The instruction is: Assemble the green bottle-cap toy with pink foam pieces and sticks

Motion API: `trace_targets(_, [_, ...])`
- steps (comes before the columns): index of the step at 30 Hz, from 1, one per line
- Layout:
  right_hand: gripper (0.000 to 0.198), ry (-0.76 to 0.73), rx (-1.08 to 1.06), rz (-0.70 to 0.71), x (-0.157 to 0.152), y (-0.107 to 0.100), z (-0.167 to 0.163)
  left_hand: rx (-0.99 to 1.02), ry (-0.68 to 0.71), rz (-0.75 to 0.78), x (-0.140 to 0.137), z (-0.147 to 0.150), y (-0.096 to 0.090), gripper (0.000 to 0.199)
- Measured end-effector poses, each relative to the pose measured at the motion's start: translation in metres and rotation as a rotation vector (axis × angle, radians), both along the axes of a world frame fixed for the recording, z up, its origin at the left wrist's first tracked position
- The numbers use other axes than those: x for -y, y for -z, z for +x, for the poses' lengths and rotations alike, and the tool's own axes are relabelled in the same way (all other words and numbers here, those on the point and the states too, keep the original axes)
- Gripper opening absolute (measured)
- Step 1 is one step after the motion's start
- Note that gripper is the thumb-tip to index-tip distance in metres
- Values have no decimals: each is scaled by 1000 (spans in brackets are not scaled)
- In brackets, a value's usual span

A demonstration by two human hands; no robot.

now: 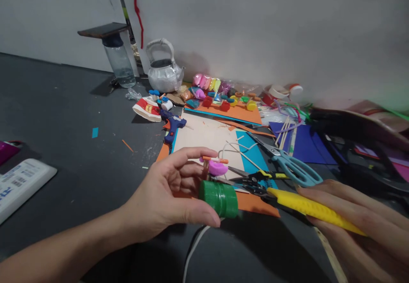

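Note:
My left hand (172,189) is closed around a small craft model made of a green bottle cap (220,198), a purple clay piece (217,168) and a thin orange stick (215,160). Its thumb presses on the cap while the index finger reaches over the top by the stick. At the right, my right hand (361,227) grips yellow-handled snips (306,204) with dark, pointed blades. The blades stand apart, their tips close beside the purple piece; whether they touch it I cannot tell. Part of the model is hidden behind my left fingers.
Beyond my hands lie light-blue scissors (294,163), a blue glue gun (174,127), a cream sheet (204,134) and orange card (236,114) with small clay models. A metal kettle (164,76) and a water bottle (119,63) stand behind. A white cable (194,246) runs below.

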State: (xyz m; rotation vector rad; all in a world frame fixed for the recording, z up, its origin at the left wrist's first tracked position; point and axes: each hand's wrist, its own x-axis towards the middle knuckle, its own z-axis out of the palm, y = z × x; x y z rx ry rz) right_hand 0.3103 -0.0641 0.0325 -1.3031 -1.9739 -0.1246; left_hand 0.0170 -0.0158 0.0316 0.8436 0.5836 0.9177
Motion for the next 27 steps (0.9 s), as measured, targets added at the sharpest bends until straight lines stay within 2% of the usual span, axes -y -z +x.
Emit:
trace_targets(6, [32,-161,4,50,-13,1,14,-25,42,17,0,-1,0,62])
trace_targets(9, [30,-125,-14,49,-12,1,8,-45,73,15,-1,-1,1,63])
trace_targets(11, [27,-3,-50,40,-7,1,2,-43,82,7,-2,0,1,62])
trace_targets(13, [26,47,-73,21,-2,1,-2,-12,94,12,-2,1,2,62])
trace_targets(17, [34,-32,2,20,2,1,2,49,100,76,-2,1,7,64])
trace_targets(21, [42,-76,38,17,-3,-1,12,12,61,143,-2,0,10,57])
trace_targets(24, [48,-189,76,50,-8,-2,13,7,57,173,-2,0,10,55])
trace_targets(26, [46,-143,26,33,-8,-1,12,8,51,196,-3,0,10,53])
trace_targets(27, [43,-65,-21,17,-7,0,12,3,44,206,-3,0,10,52])
